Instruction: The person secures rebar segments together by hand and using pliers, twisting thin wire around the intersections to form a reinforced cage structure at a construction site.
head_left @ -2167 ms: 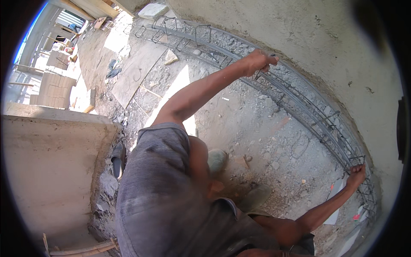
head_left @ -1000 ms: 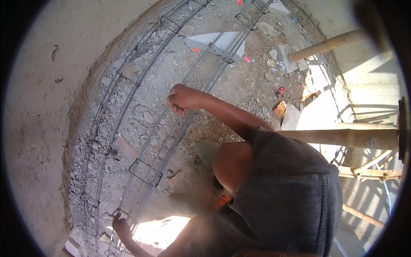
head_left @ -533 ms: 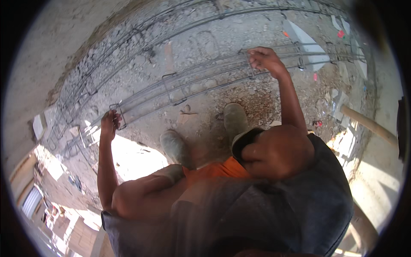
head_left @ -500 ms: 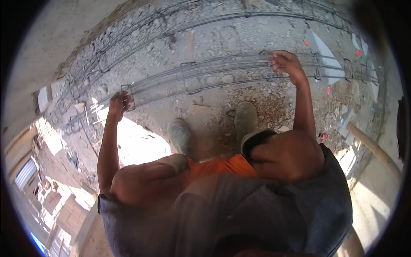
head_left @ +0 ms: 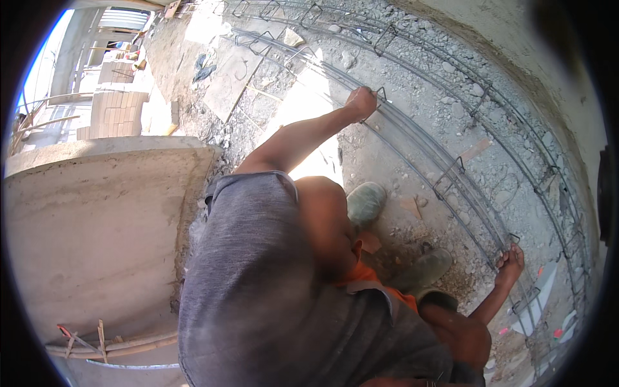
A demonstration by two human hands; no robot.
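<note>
A long cage of thin steel rebar (head_left: 453,169) with square wire stirrups runs in front of me, low over the rubble floor. My left hand (head_left: 363,103) is closed around its bars beside a stirrup, toward the far end. Farther right, my right hand (head_left: 510,261) grips the same cage at another stirrup (head_left: 514,238), fingers bent around the steel. Between my hands, one more stirrup crosses the bars. My boots, the left one (head_left: 366,201) and the right one (head_left: 425,267), stand just on the near side of the cage.
A second rebar cage (head_left: 478,116) lies beyond, along a concrete wall (head_left: 509,45). At left stands a low plastered wall (head_left: 97,226), with stacked blocks (head_left: 117,113) farther off. Broken stone and a flat board (head_left: 235,84) lie on the ground. A white triangular piece (head_left: 538,300) is at right.
My view has swung to the left, bringing the low wall and stacked blocks into sight. My left hand has gone from loosely bent to closed on the bars; the right stays at its stirrup.
</note>
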